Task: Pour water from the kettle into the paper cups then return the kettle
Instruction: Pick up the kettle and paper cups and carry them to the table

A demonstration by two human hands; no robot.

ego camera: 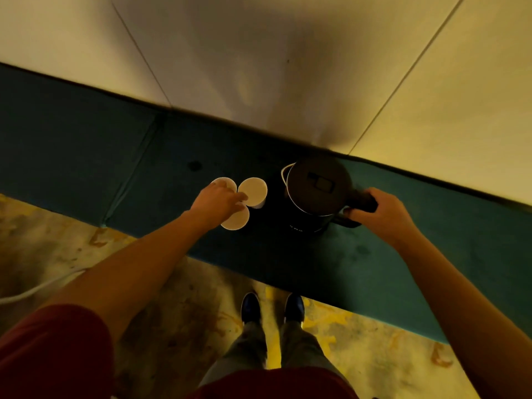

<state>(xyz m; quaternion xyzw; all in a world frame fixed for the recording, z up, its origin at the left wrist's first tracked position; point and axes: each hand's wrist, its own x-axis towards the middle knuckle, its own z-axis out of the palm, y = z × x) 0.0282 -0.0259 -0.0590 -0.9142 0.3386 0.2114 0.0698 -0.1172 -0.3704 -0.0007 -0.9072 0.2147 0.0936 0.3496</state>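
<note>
A black kettle (316, 194) with a closed lid stands upright on the dark teal bench (144, 156). My right hand (380, 213) grips its handle on the right side. Three white paper cups stand close together to the kettle's left: a far-left cup (226, 182), a far-right cup (254, 190) and a near cup (236, 220). My left hand (217, 200) lies over the cluster, with fingers reaching between the cups and touching them. Whether it holds one cannot be told.
The bench runs along a pale wall (259, 53). A white cable (34, 289) lies on the stained floor at the left. My feet (272, 308) stand just in front of the bench edge.
</note>
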